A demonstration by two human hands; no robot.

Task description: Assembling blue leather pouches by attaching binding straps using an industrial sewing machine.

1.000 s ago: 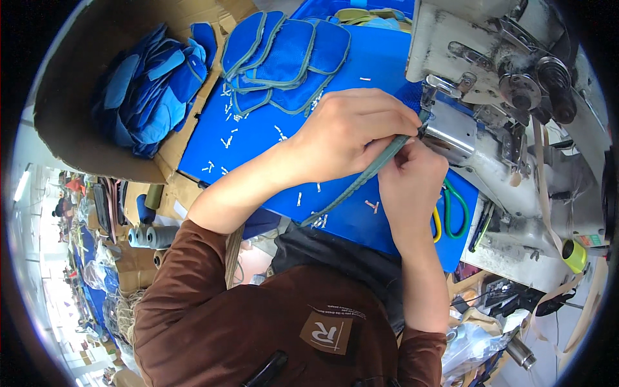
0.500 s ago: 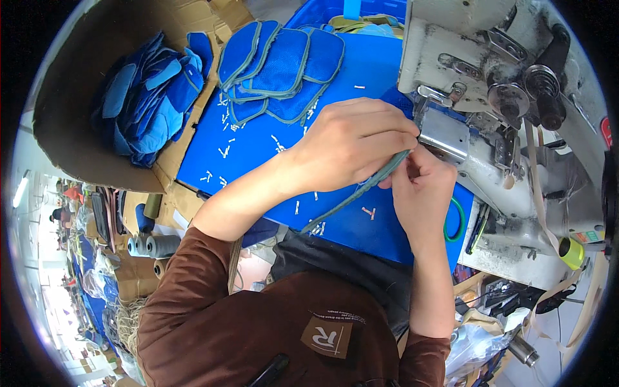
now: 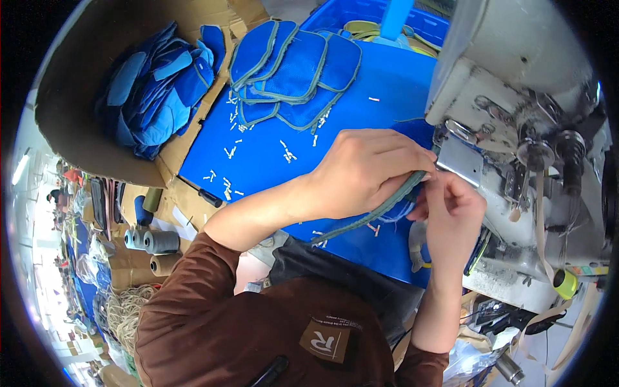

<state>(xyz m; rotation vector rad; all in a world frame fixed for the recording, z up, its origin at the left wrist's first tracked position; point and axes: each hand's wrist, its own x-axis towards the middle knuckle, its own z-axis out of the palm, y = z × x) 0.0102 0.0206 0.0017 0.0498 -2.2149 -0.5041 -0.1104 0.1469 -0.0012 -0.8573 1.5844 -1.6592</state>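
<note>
My left hand [image 3: 371, 171] is closed over a blue fabric piece [image 3: 419, 132] edged with grey-green binding [image 3: 387, 209], its fingertips close to the metal plate of a sewing machine [image 3: 461, 161]. A strip of the binding trails from under this hand toward my lap. Thumb and fingers of my right hand [image 3: 454, 209] pinch the same piece's edge beside the left fingertips. Most of the piece is hidden by the hands and machine. Farther off lies a pile of blue bound pads [image 3: 290, 68].
A cardboard box [image 3: 71, 109] of blue fabric pieces [image 3: 161, 90] stands at the left. White scraps [image 3: 287, 151] dot the blue tabletop [image 3: 258, 174]. Thread spools [image 3: 161, 242] sit lower left; a blue crate [image 3: 425, 26] is at the back. Tape [image 3: 543, 219] hangs beside the machine.
The view has shifted, so table and machine sit differently in the picture. My right fingers have spread a little, and a frayed blue edge shows between the hands. Both hands stay on the piece.
</note>
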